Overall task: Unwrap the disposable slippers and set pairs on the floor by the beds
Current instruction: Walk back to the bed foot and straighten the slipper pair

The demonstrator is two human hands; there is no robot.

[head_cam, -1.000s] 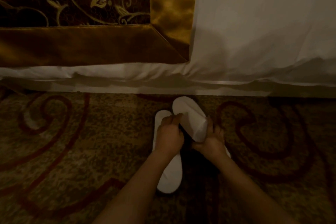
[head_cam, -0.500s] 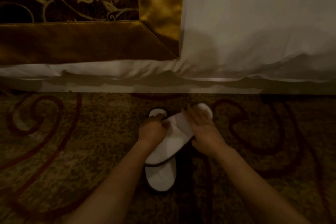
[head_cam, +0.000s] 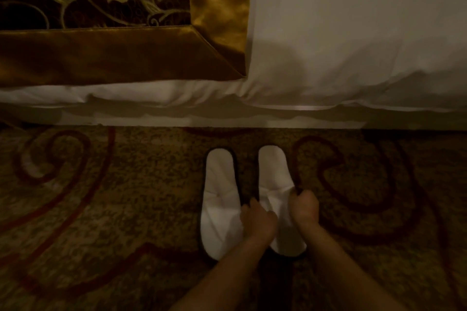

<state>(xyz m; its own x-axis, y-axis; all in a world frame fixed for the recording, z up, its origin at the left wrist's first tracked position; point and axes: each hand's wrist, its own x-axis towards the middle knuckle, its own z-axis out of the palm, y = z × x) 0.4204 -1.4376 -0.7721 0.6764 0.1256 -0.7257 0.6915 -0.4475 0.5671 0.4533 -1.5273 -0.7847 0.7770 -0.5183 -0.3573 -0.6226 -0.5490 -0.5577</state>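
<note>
Two white disposable slippers lie side by side on the patterned carpet, toes pointing at the bed. The left slipper [head_cam: 219,194] lies flat with no hand on it. The right slipper [head_cam: 273,177] is held at the opening of its upper by both hands. My left hand [head_cam: 257,219] grips its inner edge and my right hand [head_cam: 304,206] pinches its outer edge. The right slipper's heel shows between my forearms. No wrapper is in view.
The bed's side [head_cam: 227,113] runs across the frame just beyond the slippers, with a white duvet [head_cam: 353,33] and a brown-and-gold floral runner [head_cam: 113,40] on top. Carpet [head_cam: 101,209] with dark red swirls spreads left and right.
The right slipper, lifted and lying crossed over the other before, has come down onto the carpet parallel to the left one. Both hands moved with it.
</note>
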